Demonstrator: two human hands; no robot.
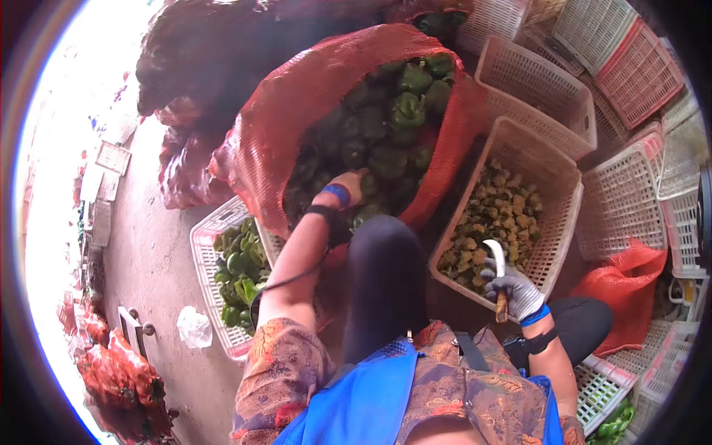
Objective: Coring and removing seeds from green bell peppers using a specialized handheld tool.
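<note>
A large red mesh sack (259, 126) full of green bell peppers (409, 110) lies open in front of me. My left hand (348, 187) reaches in at its near edge, on the peppers. Its fingers are partly hidden in shadow, so I cannot tell if they grip one. My right hand (515, 288), in a grey glove, is closed round the wooden handle of a curved knife (497, 256), blade up. Beneath the knife stands a white crate (560, 174) with pale yellow-green chunks (493, 219), like pepper cores. A crate (202, 236) of green pepper pieces (241, 263) stands at left.
Empty white crates (538, 81) are stacked at the far right, with a red one (638, 74) among them. A red sack (630, 285) lies by my right knee. More full sacks (208, 67) rise behind. A white plastic bag (194, 328) lies on the left floor.
</note>
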